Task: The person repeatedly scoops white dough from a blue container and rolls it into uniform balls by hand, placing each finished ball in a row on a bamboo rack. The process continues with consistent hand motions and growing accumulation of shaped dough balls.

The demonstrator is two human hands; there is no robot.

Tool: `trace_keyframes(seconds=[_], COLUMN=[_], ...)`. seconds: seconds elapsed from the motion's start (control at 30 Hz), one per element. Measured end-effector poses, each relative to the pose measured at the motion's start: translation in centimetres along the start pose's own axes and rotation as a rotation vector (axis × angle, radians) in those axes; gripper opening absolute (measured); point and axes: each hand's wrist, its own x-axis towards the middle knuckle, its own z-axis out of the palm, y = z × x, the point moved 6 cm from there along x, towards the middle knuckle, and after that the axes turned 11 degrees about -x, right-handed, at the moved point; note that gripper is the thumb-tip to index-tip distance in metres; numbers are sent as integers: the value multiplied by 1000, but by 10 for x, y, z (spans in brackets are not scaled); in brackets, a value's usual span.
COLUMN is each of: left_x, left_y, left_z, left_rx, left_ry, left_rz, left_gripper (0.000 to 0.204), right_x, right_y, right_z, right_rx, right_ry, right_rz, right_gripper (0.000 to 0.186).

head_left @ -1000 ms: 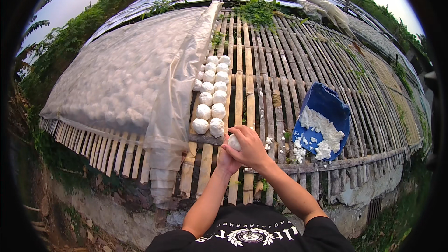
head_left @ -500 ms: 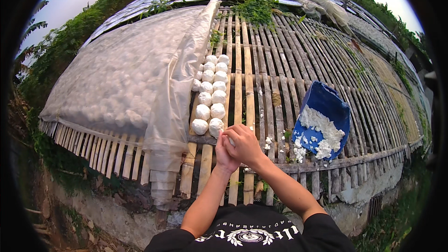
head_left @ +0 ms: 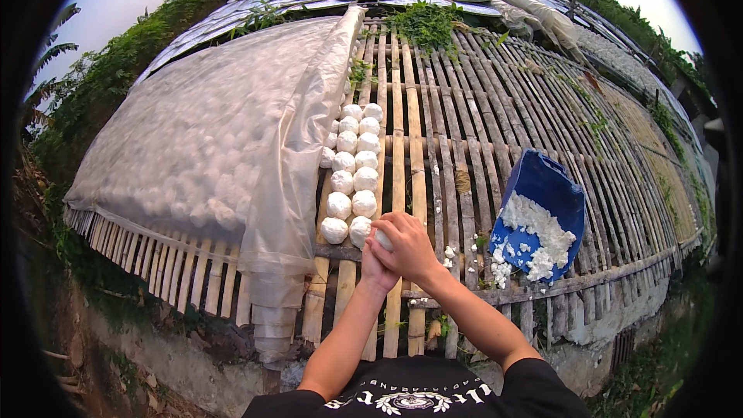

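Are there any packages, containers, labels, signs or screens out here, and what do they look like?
Blue plastic tub: tipped on its side on the bamboo rack, right of the hands, crumbly white material spilling out.
Clear plastic sheet: spread over the rack's left part, covering white balls.
Printed emblem: white on the black shirt, bottom edge.
No signs or screens show.

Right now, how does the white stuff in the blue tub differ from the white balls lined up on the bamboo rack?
The white material in the blue tub is loose, crumbly and heaped; the white balls are smooth, rounded and separate. The tub's material lies in a tilted container, with crumbs spilled out; the balls sit in two neat rows directly on the bamboo rack. Both look equally white.
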Motion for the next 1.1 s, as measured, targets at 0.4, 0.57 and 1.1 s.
trace_keyframes(seconds=[0.4, 0.57, 1.1], left_x=[87, 96, 38], left_y=[61, 79, 20], left_z=[43, 68, -5], left_rx=[-3, 108, -119], left_ry=[76, 206, -15], left_rz=[1, 44, -289], left_gripper=[59, 55, 45], right_x=[127, 212, 409], right_y=[75, 167, 391], right_z=[36, 92, 304], right_rx=[300, 461, -152], right_ry=[-719, -884, -448], right_rz=[-143, 145, 555], right_gripper=[69, 65, 72])
